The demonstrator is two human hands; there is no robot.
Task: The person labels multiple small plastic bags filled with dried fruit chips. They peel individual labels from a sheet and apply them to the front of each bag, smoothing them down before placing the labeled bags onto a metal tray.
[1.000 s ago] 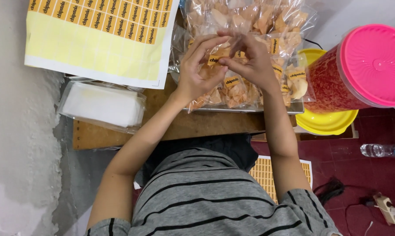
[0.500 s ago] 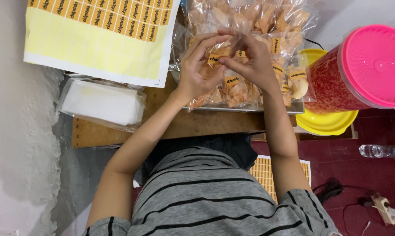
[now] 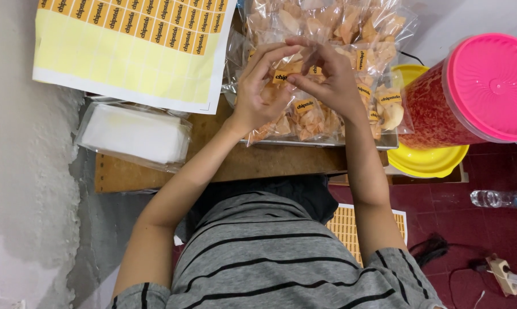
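My left hand [image 3: 258, 91] and my right hand [image 3: 330, 80] meet over a pile of clear snack bags [image 3: 321, 34] filled with orange chips. Between the fingertips of both hands is a small orange sticker label [image 3: 282, 75]. The bags lie on a metal tray [image 3: 327, 143] on a wooden table [image 3: 224, 163]. Several bags carry an orange label. A yellow sticker sheet [image 3: 127, 51], partly peeled, lies at the upper left.
A pack of clear plastic bags [image 3: 132, 134] lies left of my left arm. A red container with a pink lid [image 3: 481, 91] stands at right on a yellow lid [image 3: 427, 160]. A water bottle [image 3: 501, 199], another sticker sheet [image 3: 350, 229] and a power plug [image 3: 504, 274] lie on the red floor.
Both hands stay together over the bags; my fingers have shifted slightly around the orange label.
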